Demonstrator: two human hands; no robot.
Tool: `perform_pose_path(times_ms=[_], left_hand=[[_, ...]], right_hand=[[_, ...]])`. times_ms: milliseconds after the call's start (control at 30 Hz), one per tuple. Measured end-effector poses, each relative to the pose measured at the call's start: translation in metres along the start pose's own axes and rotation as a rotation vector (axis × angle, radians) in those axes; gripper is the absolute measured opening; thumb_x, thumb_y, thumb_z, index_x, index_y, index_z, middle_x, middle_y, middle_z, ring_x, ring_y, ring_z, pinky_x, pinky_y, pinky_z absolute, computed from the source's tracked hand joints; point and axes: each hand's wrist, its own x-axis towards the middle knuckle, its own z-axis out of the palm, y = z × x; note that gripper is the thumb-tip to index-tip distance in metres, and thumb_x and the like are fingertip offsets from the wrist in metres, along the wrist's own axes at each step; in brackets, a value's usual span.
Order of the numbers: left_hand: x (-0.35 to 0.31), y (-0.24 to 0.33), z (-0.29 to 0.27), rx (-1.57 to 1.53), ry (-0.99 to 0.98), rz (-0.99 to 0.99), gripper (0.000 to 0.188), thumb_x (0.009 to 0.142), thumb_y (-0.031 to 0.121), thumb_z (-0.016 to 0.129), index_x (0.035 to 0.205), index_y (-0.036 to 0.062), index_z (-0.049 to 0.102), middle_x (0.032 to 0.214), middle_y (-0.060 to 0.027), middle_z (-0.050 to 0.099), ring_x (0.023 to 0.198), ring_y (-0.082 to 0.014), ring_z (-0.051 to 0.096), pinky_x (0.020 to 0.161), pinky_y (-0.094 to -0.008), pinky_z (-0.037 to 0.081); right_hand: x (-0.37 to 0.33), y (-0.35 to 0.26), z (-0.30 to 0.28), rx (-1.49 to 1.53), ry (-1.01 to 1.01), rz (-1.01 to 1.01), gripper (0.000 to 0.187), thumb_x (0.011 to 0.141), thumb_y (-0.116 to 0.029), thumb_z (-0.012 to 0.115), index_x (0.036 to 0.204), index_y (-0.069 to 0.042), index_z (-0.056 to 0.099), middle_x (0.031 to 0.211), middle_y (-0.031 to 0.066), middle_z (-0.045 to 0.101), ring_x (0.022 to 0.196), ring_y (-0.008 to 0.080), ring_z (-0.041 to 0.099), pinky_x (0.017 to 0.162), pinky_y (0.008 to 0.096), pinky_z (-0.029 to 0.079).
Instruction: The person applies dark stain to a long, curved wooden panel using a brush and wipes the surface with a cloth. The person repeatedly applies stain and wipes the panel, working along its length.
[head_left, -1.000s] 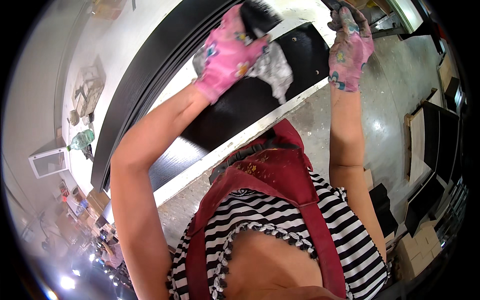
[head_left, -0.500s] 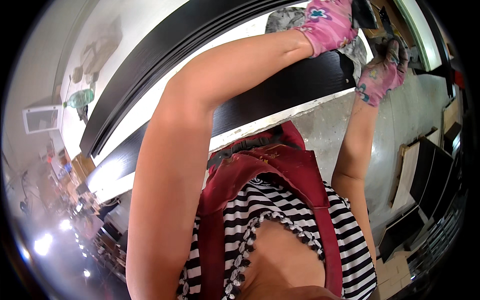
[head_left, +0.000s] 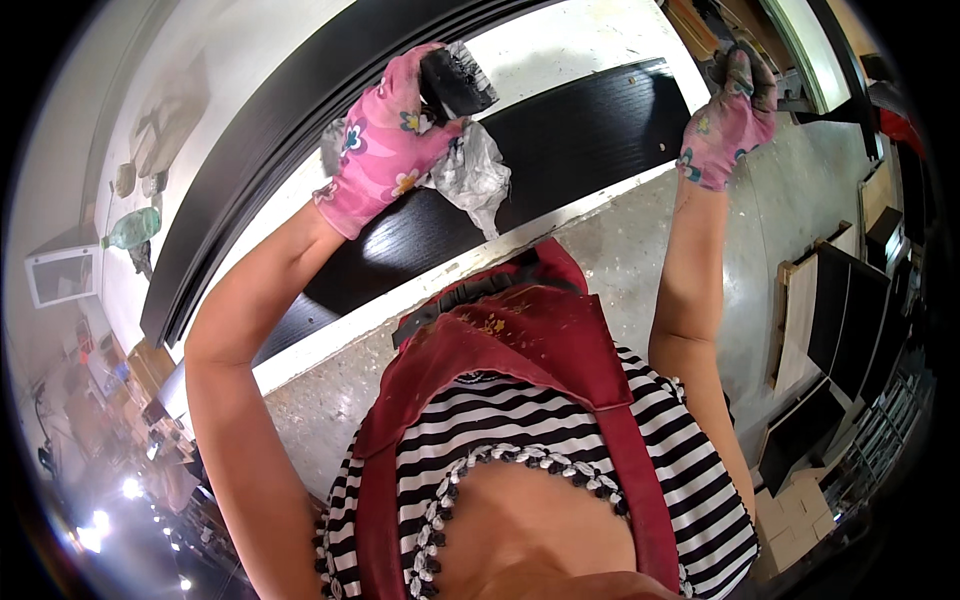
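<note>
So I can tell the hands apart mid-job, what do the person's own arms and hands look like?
The left hand wears a pink glove printed with blue, yellow and orange flowers. The right hand wears a similar pink floral glove, darkened grey toward its far end. The left forearm and right forearm have no sleeves; no cables show.

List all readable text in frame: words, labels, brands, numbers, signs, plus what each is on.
None can be read.
Black-and-white striped cloth top: dark mark by the edge of the dark red cloth apron, too small and partly covered.
Pink floral fabric gloves, on left hand and right hand: flower motifs, no lettering visible.
Black wood-grain board: no lettering visible.
Brown cardboard boxes: too small to tell.
</note>
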Motion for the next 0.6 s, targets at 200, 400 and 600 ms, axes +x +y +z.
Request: perform_pose_path(times_ms=[200,400,600], left_hand=[[0.033,0.014,0.033,0.039,0.044,0.116,0.065,0.07,0.021,0.076,0.128,0.0071,0.05,0.11,-0.0176,0.061,0.092,-0.0346,0.065,0.08,-0.0433,0.052],[0.092,0.045,0.095,0.643,0.143,0.353,0.039,0.072,0.022,0.063,0.103,0.0007,0.054,0.104,-0.0223,0.063,0.07,-0.0309,0.067,0.055,-0.0421,0.051],[0.075,0.047,0.073,0.252,0.02,0.135,0.032,0.075,0.023,0.061,0.098,0.0009,0.054,0.087,-0.0157,0.061,0.064,-0.0255,0.065,0.052,-0.0414,0.047]], right_hand=[[-0.003,0.001,0.002,-0.02,-0.049,-0.099,0.018,0.087,-0.001,0.069,0.104,0.001,0.067,0.094,0.0086,0.069,0.081,0.015,0.066,0.072,0.0247,0.054],[0.007,0.002,-0.011,-0.329,-0.155,-0.2,0.024,0.087,-0.004,0.065,0.111,-0.001,0.064,0.103,0.0148,0.068,0.091,0.0242,0.067,0.08,0.0357,0.057],[0.024,0.011,-0.018,-0.254,-0.16,-0.141,0.019,0.087,0.001,0.066,0.106,0.005,0.064,0.102,0.0196,0.069,0.087,0.0249,0.068,0.075,0.0332,0.057]])
